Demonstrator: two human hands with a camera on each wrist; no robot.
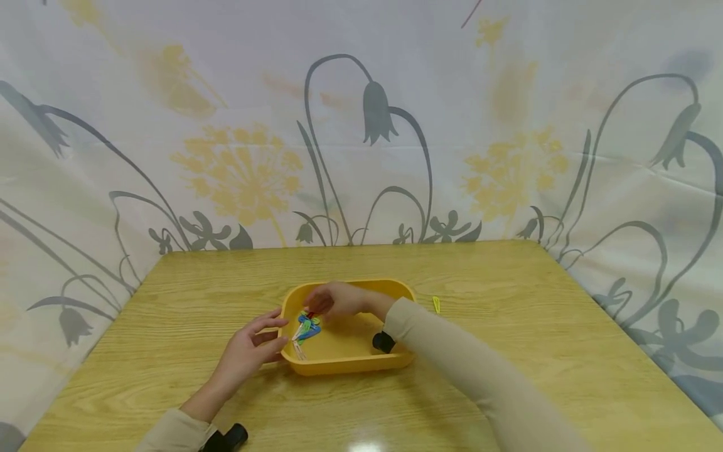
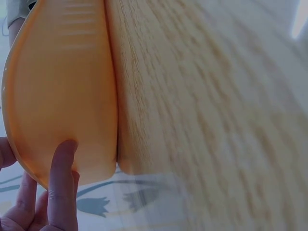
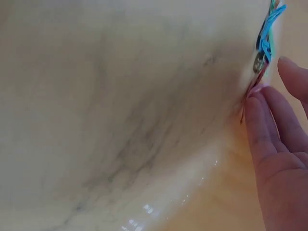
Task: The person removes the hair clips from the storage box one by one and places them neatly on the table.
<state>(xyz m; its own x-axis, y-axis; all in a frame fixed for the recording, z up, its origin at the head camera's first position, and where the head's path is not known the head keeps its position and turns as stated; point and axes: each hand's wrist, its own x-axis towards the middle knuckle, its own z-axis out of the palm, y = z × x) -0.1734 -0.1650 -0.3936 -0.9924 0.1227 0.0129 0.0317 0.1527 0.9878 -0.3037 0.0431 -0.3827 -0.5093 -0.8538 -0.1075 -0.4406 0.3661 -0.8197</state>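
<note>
My left hand (image 1: 248,350) is at the left end of a yellow plastic tray (image 1: 361,363), fingers spread and fairly straight. Its fingertips touch the rim, and in the left wrist view one finger (image 2: 62,187) presses the outer wall. Inside the tray, my right hand (image 1: 340,300) reaches to the far left corner. There lie several small looped pieces (image 1: 307,328) like clips, in blue, green, red and pale colours. In the right wrist view the right fingertips are right at a red piece (image 3: 260,73), the thumb held apart.
A single small yellow-green looped piece (image 1: 437,305) lies on the wooden table (image 1: 508,295), just right of the tray. Behind the table hangs a flower-patterned cloth (image 1: 350,157). My right forearm (image 1: 469,364) crosses over the tray's right end.
</note>
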